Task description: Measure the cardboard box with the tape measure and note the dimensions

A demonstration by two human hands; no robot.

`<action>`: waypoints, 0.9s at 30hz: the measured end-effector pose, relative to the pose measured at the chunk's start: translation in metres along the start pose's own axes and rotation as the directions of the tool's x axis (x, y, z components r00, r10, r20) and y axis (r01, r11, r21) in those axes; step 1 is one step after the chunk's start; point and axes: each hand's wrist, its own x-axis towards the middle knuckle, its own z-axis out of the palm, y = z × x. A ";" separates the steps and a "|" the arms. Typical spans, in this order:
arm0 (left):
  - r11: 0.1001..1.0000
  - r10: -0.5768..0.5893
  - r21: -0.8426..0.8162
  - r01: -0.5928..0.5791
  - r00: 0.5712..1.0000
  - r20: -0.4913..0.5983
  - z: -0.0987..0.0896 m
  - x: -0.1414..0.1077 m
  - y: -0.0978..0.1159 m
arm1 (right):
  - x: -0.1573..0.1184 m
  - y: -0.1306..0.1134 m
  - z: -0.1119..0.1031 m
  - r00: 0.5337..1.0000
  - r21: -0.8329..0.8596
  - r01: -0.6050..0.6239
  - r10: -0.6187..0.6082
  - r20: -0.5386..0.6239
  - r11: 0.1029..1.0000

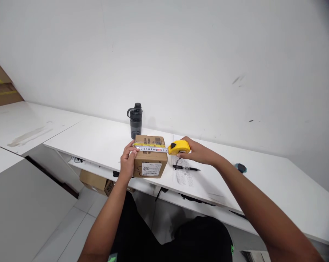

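Observation:
A small cardboard box point(150, 159) with a white shipping label point(151, 169) on its front sits on the white table. Across its top runs the extended blade point(153, 149) of a yellow tape measure point(178, 147), numbers facing up. My left hand point(127, 160) is closed at the box's left edge, thumb and fingers pinching the blade's end there. My right hand point(193, 150) grips the tape measure's case just beyond the box's right edge. A black pen point(190, 168) lies on the table below my right hand.
A dark shaker bottle point(136, 122) stands behind the box, near the wall. A small dark blue object point(240, 167) lies right of my right forearm. Another cardboard box point(96, 182) is under the table point(273, 182), and a large carton point(2, 87) stands far left.

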 end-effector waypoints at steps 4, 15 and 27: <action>1.000 0.009 0.004 -0.009 1.000 0.003 0.000 0.001 -0.002 | 0.001 0.004 0.002 1.000 0.011 -0.001 0.001 -0.022 1.000; 1.000 -0.008 -0.029 0.008 1.000 0.003 0.001 0.000 0.000 | 0.001 -0.004 0.005 0.999 0.040 -0.003 0.005 -0.042 0.999; 1.000 -0.015 -0.024 0.015 1.000 0.007 0.000 -0.001 0.001 | -0.001 -0.010 0.009 0.999 0.014 -0.023 0.024 -0.048 1.000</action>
